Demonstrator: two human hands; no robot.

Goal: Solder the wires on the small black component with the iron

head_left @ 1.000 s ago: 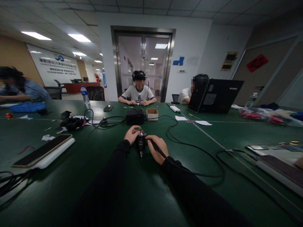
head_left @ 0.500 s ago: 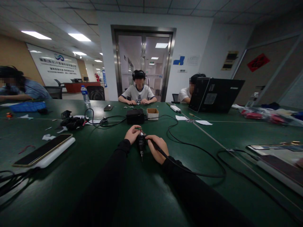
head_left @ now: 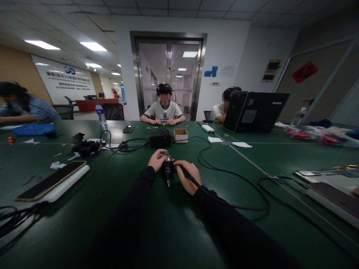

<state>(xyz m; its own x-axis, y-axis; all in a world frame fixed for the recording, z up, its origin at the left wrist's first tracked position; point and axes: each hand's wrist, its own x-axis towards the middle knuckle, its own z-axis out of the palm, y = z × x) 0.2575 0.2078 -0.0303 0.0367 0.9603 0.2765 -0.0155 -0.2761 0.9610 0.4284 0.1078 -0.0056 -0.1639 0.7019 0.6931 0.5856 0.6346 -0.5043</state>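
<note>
Lying in front of me is a black cylindrical tool (head_left: 168, 170) with a thin metal tip pointing toward me and a metallic far end. My left hand (head_left: 157, 160) is closed at that far end, thumb and index finger curled around it; a small part between the fingertips is too tiny to name. My right hand (head_left: 188, 176) grips a black corded pen-shaped tool (head_left: 187, 174) like a pen, its front end against or very near the cylinder's right side. The fine tip is hidden. From its rear a black cable (head_left: 238, 206) loops right across the table.
Beyond my hands stand a black box (head_left: 160, 138) and a small open carton (head_left: 181, 135). A phone on a white slab (head_left: 56, 179) lies left, near tangled cables and black gear (head_left: 85, 147). A black computer case (head_left: 256, 112) stands back right. Several people sit around the green table (head_left: 117, 224).
The view has shifted slightly. Both hands and the black cylindrical tool keep nearly the same position, with the right hand and its pen-shaped tool moved only a little.
</note>
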